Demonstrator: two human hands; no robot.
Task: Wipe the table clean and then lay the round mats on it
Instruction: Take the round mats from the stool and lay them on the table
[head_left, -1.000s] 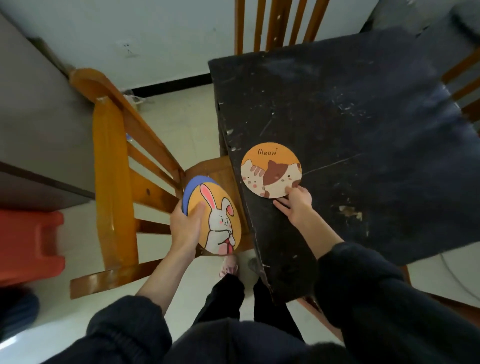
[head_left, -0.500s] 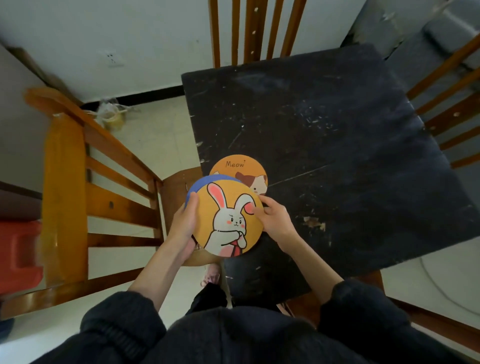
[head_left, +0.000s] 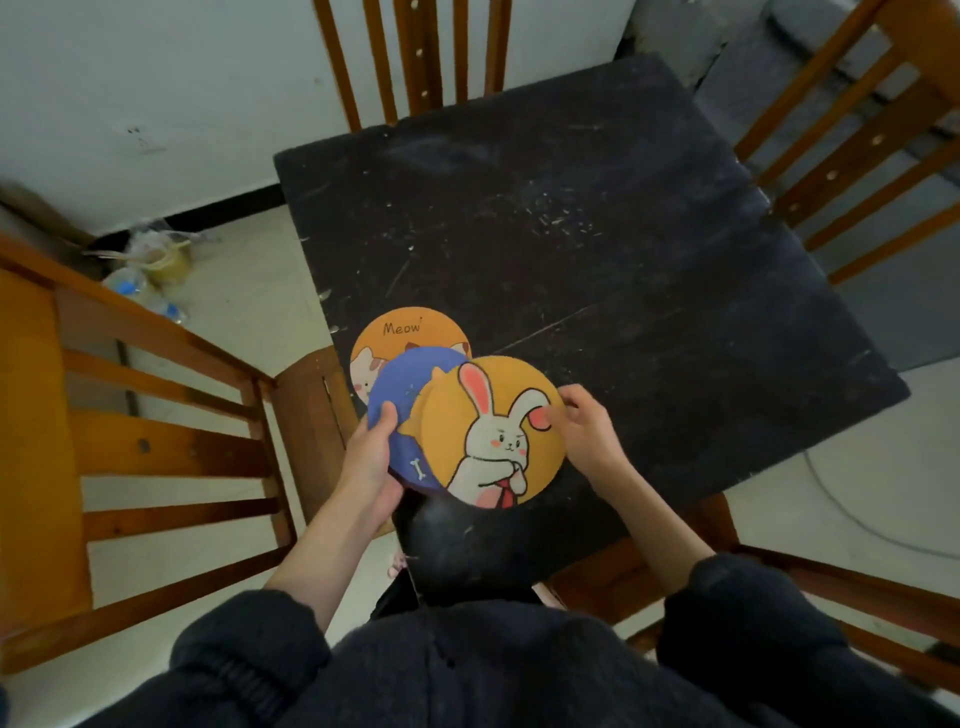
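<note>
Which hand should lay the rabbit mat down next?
Probably the right hand: it pinches the rabbit mat over bare table, while the left hand holds the blue mat.

Dim, flat indoor light, no hard shadows. Soft sheen on the black table (head_left: 597, 270), brighter toward its far and right side, so the light seems to come from up there. Strong wide-angle bowing: chair slats (head_left: 171, 457) and wall curve at the edges. Centre is sharp; dark sleeves (head_left: 467, 670) at the bottom are soft and underexposed.
</note>
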